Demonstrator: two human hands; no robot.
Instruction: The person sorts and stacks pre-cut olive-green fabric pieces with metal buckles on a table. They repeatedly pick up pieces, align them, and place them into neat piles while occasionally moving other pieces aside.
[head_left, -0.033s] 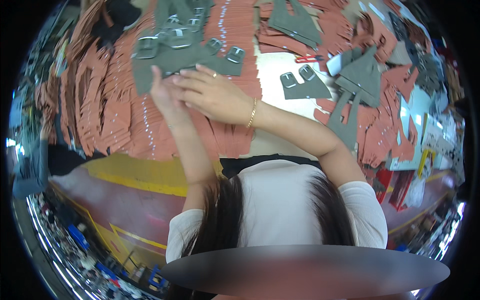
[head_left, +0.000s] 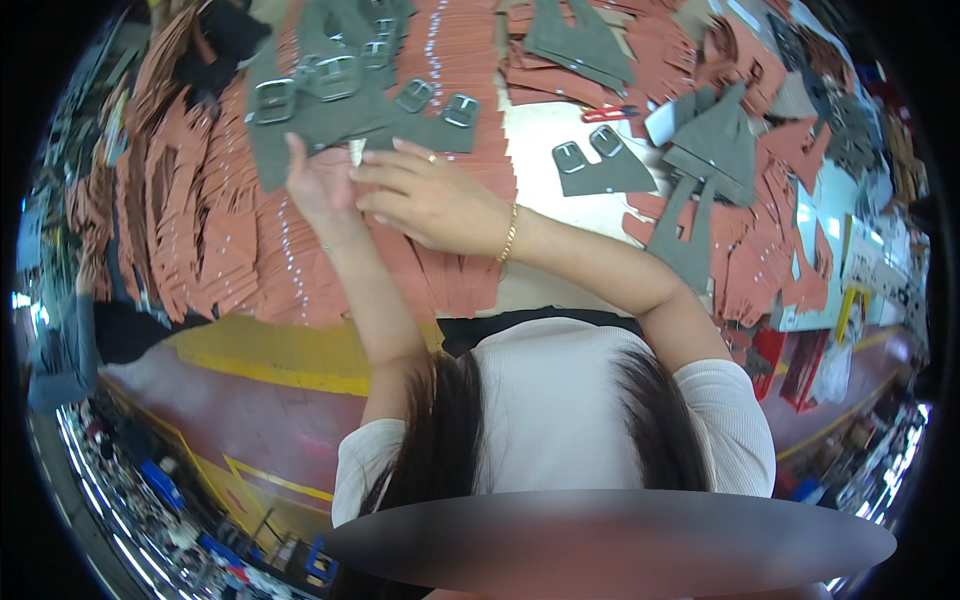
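Observation:
My left hand (head_left: 325,185) is turned palm up in front of the dark green cut pieces, its thumb apart from the fingers. Across it from the right reaches my right hand (head_left: 430,200), fingers bent toward the left palm and thumb hidden. A small white piece (head_left: 357,151) shows at the right fingertips, between the two hands; its kind is unclear. Just beyond lies a dark green cut piece (head_left: 270,155) with square silver buckles (head_left: 273,100) on its straps. More buckled green pieces (head_left: 325,25) are stacked behind it.
Rust-orange cut strips (head_left: 190,220) lie in overlapping rows under and left of my hands. To the right are a green piece with two buckles (head_left: 605,177), red-handled snips (head_left: 608,114), and more green pieces (head_left: 715,150) on orange ones. Another person's sleeve (head_left: 65,345) shows at far left.
My hands have drawn slightly apart, and the left has shifted a little left. The small white piece now shows between them. The whole view has shifted slightly.

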